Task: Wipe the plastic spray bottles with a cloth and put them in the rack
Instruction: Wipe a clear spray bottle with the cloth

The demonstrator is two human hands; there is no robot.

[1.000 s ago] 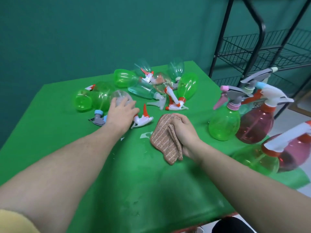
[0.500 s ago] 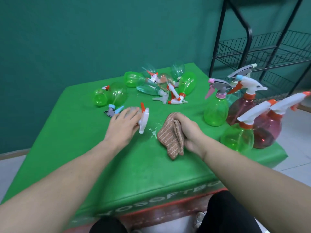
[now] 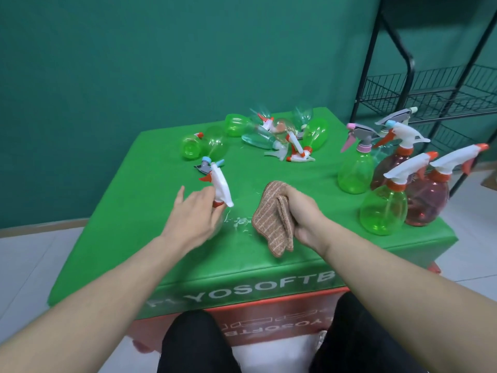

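1. The left hand point(image 3: 197, 211) holds a small clear plastic spray bottle with a white trigger head and orange trigger point(image 3: 221, 188), fingers curled round its neck and body; the head sticks up and away from the knuckles, while the clear body is mostly hidden under the palm.
2. The right hand point(image 3: 301, 214) is clenched on a folded brown striped cloth point(image 3: 273, 219), whose loose end hangs below the fist onto the green table cover point(image 3: 161, 238).
3. Bottle and cloth sit just beside each other, a small gap and some wet-looking flecks on the cover between the two grips.
4. Handling call: the bottle looks empty, so light, with thin walls that would likely flex under a squeeze. Wet plastic may slip, so the stiff neck under the trigger head is the safest hold, leaving the body free for wiping.
5. The cloth is soft and floppy; a bunched fist hold suits rubbing.
6. Beyond the left grip lies a heap of green and clear spray bottles point(image 3: 269, 135) on their sides. Off past the right grip stand upright green and pink spray bottles point(image 3: 387, 189).
7. The black wire rack point(image 3: 430, 84) stands well beyond those, no bottles visible on its shelves.
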